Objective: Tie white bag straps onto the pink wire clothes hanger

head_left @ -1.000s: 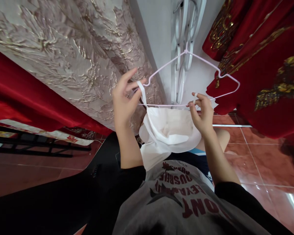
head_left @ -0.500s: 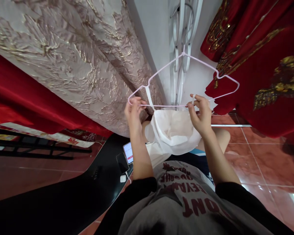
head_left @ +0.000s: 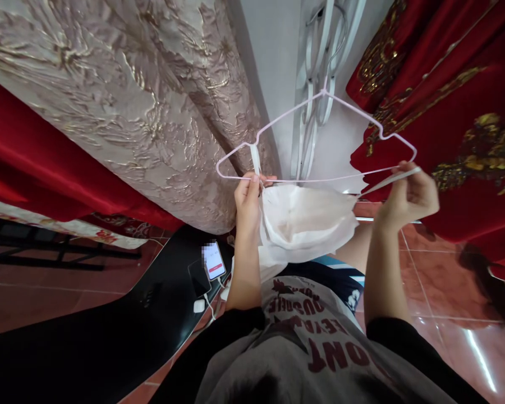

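A thin pale pink clothes hanger (head_left: pixel 292 111) is held up in front of me, its metal hook pointing away. From its left notch hangs one strap (head_left: pixel 255 160) of a white, partly sheer strappy garment (head_left: pixel 305 216). My left hand (head_left: pixel 248 196) is closed at the left part of the hanger's bottom bar, just below that strap. Pinched in my right hand (head_left: pixel 410 196) is the garment's other strap (head_left: pixel 381 184), pulled taut out to the right near the hanger's right corner. The garment's body droops between my hands, over my lap.
A pink-and-gold textured fabric (head_left: pixel 160 106) hangs at left, red cloth with gold decoration (head_left: pixel 458 146) at right. White hangers (head_left: pixel 309 112) hang ahead by the wall. Two phones, one with a lit screen (head_left: pixel 214 261), lie on a black surface (head_left: pixel 109 331).
My right hand has moved outward to the right, stretching the strap from the garment. My left hand has slid a little inward along the bottom bar.
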Demonstrator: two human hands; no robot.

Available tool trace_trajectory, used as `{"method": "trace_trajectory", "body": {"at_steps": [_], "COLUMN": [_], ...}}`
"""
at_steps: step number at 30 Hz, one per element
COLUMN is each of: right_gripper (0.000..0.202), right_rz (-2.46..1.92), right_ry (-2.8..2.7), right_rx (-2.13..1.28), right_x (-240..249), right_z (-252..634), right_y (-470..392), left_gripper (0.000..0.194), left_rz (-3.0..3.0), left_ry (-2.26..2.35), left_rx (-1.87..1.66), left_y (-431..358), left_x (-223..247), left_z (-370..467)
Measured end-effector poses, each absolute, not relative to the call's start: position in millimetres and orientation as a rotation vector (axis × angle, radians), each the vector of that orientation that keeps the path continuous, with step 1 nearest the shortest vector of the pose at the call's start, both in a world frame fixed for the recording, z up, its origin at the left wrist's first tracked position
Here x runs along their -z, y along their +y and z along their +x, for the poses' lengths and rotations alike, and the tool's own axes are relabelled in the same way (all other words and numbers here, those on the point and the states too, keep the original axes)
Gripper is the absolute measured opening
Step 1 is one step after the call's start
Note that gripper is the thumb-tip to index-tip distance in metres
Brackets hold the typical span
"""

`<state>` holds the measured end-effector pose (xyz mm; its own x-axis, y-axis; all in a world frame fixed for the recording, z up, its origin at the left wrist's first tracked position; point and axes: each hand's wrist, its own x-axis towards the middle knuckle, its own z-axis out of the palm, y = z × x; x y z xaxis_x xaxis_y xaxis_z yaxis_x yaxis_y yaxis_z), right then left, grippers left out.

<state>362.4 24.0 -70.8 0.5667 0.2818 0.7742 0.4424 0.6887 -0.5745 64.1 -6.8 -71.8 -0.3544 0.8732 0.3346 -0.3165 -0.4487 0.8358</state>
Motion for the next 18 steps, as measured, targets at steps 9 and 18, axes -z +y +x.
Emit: {"method": "trace_trajectory", "body": {"at_steps": [9, 18], "right_gripper": [0.02, 0.012], "right_rz": [-1.002, -0.703], "right_ry": [-1.489, -1.608], "right_rx": [-0.113, 0.208], "right_x": [6, -27], "right_z": [411, 342], "right_y": [41, 11], "left_gripper": [0.04, 0.044], "left_rz": [1.004, 0.954], "left_ry": [0.891, 0.987], "left_rx": [-1.872, -1.855], "left_y": [-6, -8], "left_x": [72, 65], "left_z": [70, 66]}}
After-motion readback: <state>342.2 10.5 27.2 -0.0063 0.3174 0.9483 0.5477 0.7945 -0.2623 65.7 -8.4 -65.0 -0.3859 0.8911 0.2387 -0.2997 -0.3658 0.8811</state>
